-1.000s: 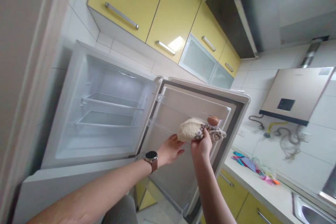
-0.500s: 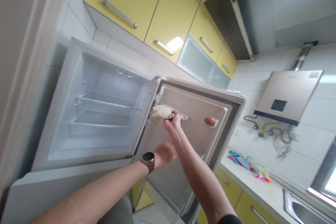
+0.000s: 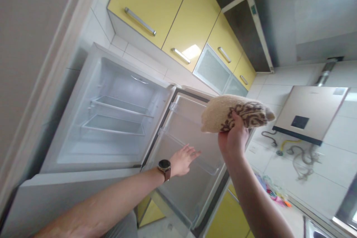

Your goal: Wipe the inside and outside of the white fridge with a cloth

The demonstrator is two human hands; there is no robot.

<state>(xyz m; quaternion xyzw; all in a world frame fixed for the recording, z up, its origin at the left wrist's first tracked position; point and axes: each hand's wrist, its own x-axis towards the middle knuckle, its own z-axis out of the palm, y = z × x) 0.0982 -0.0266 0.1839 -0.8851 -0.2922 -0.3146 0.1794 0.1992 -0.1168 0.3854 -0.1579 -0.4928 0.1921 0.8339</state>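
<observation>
A folded cream towel (image 3: 216, 113) with a brown scroll pattern is held up before the fridge door (image 3: 192, 100). My right hand (image 3: 234, 139) is closed around its patterned lower side, thumb across the front. Lower and to the left, my left hand (image 3: 182, 159), with a watch on its wrist, has its fingers apart and nothing in them. It hangs in front of the door's clear middle shelf (image 3: 164, 134); I cannot tell whether it touches it. The towel hides part of the top door shelf (image 3: 174, 108).
The fridge compartment (image 3: 119, 145) stands open on the left, with two glass shelves. Yellow cupboards (image 3: 142, 3) hang above. A water heater (image 3: 312, 111) is on the right wall, over a counter with colourful cloths (image 3: 275, 193) and a sink (image 3: 315, 230).
My right hand has drawn the towel from the top door shelf, up and right, nearer the camera. My left hand has opened its fingers. The brown egg-like thing on that shelf is now hidden.
</observation>
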